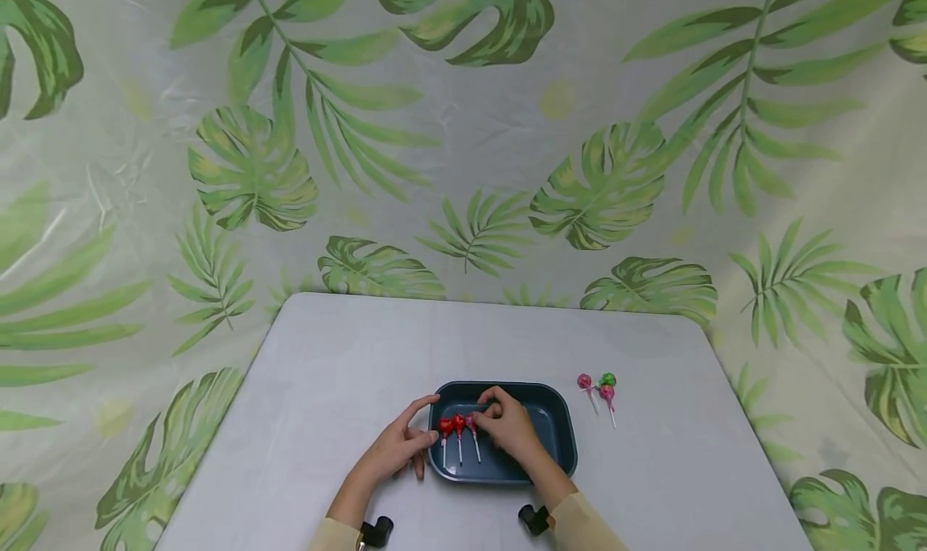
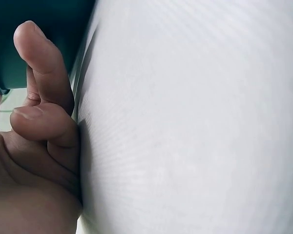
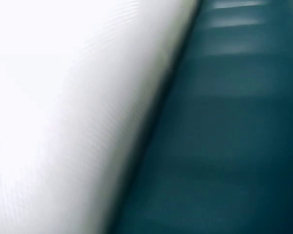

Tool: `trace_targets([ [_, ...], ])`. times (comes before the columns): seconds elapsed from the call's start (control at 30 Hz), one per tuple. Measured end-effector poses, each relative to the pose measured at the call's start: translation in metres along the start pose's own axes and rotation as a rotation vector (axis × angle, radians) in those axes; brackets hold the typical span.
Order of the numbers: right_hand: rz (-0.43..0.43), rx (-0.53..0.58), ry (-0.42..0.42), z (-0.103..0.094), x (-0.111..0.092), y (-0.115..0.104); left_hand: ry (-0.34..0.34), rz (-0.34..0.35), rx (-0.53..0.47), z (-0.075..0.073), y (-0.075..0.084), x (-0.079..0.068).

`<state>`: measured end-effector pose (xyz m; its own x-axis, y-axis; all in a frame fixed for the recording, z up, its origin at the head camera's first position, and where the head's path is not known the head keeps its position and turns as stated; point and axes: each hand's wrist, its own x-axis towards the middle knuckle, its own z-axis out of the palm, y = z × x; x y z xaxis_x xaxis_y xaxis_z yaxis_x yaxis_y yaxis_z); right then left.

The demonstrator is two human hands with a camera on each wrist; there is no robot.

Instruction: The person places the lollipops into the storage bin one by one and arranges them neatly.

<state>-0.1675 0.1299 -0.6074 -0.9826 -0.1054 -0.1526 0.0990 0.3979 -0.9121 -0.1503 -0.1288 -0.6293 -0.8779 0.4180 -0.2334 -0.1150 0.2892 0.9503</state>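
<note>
A dark blue tray lies on the table before me. Inside its left part, two red lollipops and a pink one form a row, sticks toward me. My right hand reaches over the tray and pinches the pink lollipop near its head with bent fingers. At the tray's left side is my left hand, index finger and thumb spread along the rim. Its other fingers rest loosely bent by the tabletop in the left wrist view. The right wrist view has only the tray and white tabletop, blurred.
Right of the tray, three more lollipops lie close together on the white table: two pink and one green. Behind the table hangs a leaf-patterned sheet. Each wrist carries a small black camera.
</note>
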Motion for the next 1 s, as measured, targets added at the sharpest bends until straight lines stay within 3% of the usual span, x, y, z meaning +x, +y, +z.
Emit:
trace_targets([
  [0.2, 0.021, 0.084, 0.032, -0.016, -0.001, -0.009, -0.002, -0.003, 0.005, 0.001, 0.001, -0.001],
  [0.5, -0.023, 0.148, 0.083, -0.059, -0.004, -0.022, 0.0, -0.002, 0.01, 0.0, 0.002, 0.0],
  [1.0, -0.001, 0.179, 0.191, -0.123, -0.006, -0.02, -0.004, 0.0, 0.013, 0.0, 0.001, 0.0],
])
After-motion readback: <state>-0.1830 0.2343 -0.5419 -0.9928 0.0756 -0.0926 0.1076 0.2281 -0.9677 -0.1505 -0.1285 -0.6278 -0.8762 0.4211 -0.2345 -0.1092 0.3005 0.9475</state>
